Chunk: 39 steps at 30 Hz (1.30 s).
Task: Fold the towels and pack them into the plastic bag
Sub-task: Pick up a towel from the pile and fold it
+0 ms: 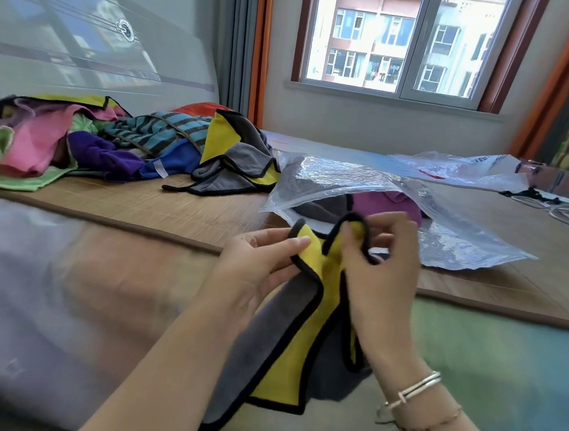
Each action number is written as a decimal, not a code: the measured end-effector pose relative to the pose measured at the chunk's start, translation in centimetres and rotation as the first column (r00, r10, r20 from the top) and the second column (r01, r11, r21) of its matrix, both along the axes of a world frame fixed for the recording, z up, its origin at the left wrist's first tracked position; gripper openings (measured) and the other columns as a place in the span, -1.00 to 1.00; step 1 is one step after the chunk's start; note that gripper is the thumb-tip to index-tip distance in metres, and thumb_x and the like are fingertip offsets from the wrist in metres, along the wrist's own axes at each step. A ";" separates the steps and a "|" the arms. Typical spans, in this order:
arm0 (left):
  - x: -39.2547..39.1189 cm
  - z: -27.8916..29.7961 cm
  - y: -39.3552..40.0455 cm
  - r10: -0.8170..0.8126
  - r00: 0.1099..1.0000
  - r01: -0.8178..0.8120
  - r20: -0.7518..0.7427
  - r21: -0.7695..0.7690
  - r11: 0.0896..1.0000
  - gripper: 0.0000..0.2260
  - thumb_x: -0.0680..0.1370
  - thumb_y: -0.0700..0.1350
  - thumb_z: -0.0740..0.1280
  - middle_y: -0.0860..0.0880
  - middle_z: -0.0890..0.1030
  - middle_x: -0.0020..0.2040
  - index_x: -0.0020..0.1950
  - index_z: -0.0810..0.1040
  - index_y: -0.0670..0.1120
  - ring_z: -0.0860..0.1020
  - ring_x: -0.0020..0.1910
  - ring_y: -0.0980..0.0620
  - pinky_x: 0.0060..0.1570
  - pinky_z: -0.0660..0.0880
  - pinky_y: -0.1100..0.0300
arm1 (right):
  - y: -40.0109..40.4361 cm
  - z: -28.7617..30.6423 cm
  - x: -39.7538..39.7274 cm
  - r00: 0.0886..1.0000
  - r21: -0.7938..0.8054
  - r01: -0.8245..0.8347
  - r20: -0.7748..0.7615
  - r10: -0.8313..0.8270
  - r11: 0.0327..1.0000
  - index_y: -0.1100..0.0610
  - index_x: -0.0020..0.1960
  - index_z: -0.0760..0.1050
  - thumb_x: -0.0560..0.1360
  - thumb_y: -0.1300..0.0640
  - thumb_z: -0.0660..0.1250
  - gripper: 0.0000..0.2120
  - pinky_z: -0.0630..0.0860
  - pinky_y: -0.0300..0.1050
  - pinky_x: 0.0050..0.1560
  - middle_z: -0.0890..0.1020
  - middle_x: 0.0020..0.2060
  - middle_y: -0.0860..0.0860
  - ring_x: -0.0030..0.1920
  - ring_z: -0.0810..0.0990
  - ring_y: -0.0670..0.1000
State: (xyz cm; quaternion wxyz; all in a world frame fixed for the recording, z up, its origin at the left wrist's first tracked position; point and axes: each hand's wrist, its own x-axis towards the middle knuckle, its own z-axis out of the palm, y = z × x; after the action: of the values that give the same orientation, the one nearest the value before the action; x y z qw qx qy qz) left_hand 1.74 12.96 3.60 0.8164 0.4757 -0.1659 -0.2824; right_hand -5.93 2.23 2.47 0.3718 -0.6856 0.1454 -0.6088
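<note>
A yellow and grey towel with black trim [285, 346] hangs between my hands above the bed's near edge. My left hand [254, 267] pinches its top edge on the left, and my right hand [381, 268] pinches another part of that edge a little higher on the right. Just beyond my hands lies a clear plastic bag [364, 188] on the mat, with a purple towel [390, 204] and a grey one inside it. A heap of unfolded towels [110, 145] in pink, green, purple, blue stripes, yellow and grey lies at the far left.
A woven bamboo mat [173, 212] covers the bed. A second plastic bag [459, 168] lies at the back right, with white cables [565, 212] beside it. Behind are a headboard on the left, a window in the middle and curtains.
</note>
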 end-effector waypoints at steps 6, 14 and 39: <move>0.2 0.1 0.3 -0.028 0.999 0.028 0.045 0.007 1.000 -0.87 0.50 -0.33 0.35 -0.18 0.69 -0.15 0.03 0.60 -0.31 0.67 -0.26 0.04 -0.18 0.62 0.27 | 0.9 -1.5 1.0 0.973 -0.111 -0.117 -0.214 0.091 0.987 0.03 -0.12 0.56 0.42 0.09 0.48 -0.89 0.49 -0.29 -0.24 0.48 -0.15 -0.11 -0.21 0.54 -0.09; 0.9 0.3 1.8 0.054 0.989 -0.074 0.141 0.140 0.987 -0.87 0.58 -0.25 0.29 -0.09 0.70 -0.16 -0.01 0.63 -0.13 0.65 -0.23 0.07 -0.12 0.61 0.21 | 1.4 -1.7 0.3 0.874 -0.092 -0.411 -0.321 0.364 0.907 0.03 0.02 0.60 0.58 0.14 0.27 -0.86 0.57 -0.15 -0.20 0.52 0.02 -0.08 -0.16 0.60 -0.05; 0.9 1.2 6.4 0.097 0.689 -0.301 0.718 0.163 0.940 -0.96 0.49 -0.15 0.43 0.01 0.70 -0.22 -0.15 0.68 -0.05 0.62 -0.19 0.15 -0.11 0.53 0.26 | 2.3 2.9 0.1 0.746 -0.190 -0.433 -0.624 0.232 0.881 0.09 -0.29 0.48 0.36 -0.10 0.44 -0.72 0.44 -0.10 -0.20 0.56 -0.38 -0.02 -0.30 0.52 -0.05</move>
State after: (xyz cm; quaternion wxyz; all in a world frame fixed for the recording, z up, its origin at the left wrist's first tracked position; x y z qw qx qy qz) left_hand 2.64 19.38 4.85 0.6460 0.6677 -0.3697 -0.0096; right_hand -5.87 4.53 5.38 0.2951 -0.9047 0.0243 -0.3063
